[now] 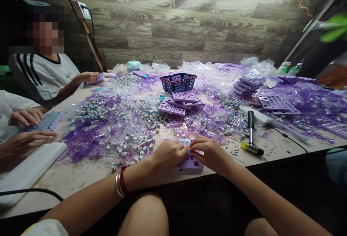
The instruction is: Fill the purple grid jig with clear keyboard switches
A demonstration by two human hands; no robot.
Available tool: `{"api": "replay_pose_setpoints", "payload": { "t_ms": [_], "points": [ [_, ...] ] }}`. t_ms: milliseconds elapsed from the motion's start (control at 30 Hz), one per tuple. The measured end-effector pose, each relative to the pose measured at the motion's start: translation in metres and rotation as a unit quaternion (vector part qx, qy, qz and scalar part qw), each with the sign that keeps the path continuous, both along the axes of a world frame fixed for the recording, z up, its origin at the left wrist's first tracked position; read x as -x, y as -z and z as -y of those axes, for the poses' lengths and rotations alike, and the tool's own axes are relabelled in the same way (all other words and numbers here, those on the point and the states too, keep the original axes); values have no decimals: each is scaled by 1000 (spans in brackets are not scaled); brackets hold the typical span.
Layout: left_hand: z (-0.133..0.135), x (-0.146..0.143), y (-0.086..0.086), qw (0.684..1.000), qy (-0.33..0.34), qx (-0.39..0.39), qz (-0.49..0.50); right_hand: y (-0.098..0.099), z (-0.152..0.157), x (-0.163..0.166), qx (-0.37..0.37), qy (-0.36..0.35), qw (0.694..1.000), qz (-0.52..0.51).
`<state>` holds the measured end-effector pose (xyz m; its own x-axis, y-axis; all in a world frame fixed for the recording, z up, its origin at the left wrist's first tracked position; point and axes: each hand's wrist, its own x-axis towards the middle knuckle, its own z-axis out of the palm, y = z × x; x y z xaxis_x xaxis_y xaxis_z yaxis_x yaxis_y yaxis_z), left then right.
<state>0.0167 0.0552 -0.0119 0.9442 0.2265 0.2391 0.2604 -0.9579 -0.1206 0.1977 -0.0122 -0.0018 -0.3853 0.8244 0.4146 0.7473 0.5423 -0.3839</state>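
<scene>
At the near table edge lies a light purple tray with square holes (193,164), with clear pieces at its far side. My left hand (169,152) rests over the tray's left part, fingers curled together, and hides much of it. My right hand (208,152) meets it from the right, thumb and fingers pinched close over the tray. Whatever sits between the fingertips of either hand is too small and covered to name. Just beyond lie small grey-white switch-like pieces with blue tops (135,136) and loose clear purple pieces (86,138).
Purple trays (181,102) are stacked before a dark blue basket (177,83). A black-handled hammer (251,131) lies at right near a cable. More trays (279,104) and plastic bags stand farther back. At left, a co-worker's hands (29,127) are over another tray; another person sits beyond.
</scene>
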Motion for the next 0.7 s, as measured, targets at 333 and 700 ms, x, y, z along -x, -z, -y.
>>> {"api": "replay_pose_setpoints", "payload": {
  "t_ms": [333,700],
  "points": [
    [2,-8,-8,996,47,-29,-77,-12,-6,9,101,31,991,80],
    [13,-9,2,993,86,-42,-63,-8,3,24,76,57,985,145]
  ]
}}
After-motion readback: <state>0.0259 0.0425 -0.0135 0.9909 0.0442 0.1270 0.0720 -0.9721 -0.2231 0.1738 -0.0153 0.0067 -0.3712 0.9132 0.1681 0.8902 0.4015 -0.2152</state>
